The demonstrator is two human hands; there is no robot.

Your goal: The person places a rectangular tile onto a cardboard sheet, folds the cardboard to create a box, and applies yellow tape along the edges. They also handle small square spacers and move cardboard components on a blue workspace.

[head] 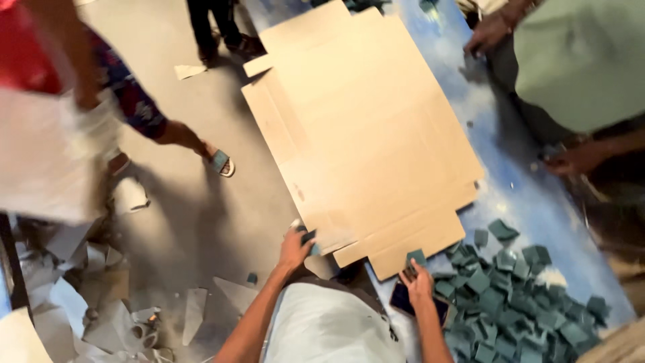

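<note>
Table [517, 181], blue and worn, is running along the right side, grey floor [201, 222] lying to the left. Flat cardboard [363, 128], an unfolded box blank, is lying across the table's left edge, part of it overhanging the floor. Teal tiles [517, 302], a loose heap of small squares, are piling up on the table at lower right, just beside the cardboard's near corner. Paper scraps [87, 296] are littering the floor at lower left. 2 other people are showing: 1 seated at upper right, 1 stepping past in a sandal [220, 163] at left.

Left hand [293, 250] is gripping the cardboard's near edge, fingers curling closed on it, maybe with 1 small dark piece pinched too; hard to tell. Right hand [418, 282] is touching the near flap beside 1 tile [416, 257]; whether the fingers are pinching it, I cannot tell. A dark flat object [403, 299] is lying under that wrist.

Judgement: handling the sheet well is calling for both hands gripping the near edge well apart, keeping it flat and sliding it clear of the heap without scattering tiles.
</note>
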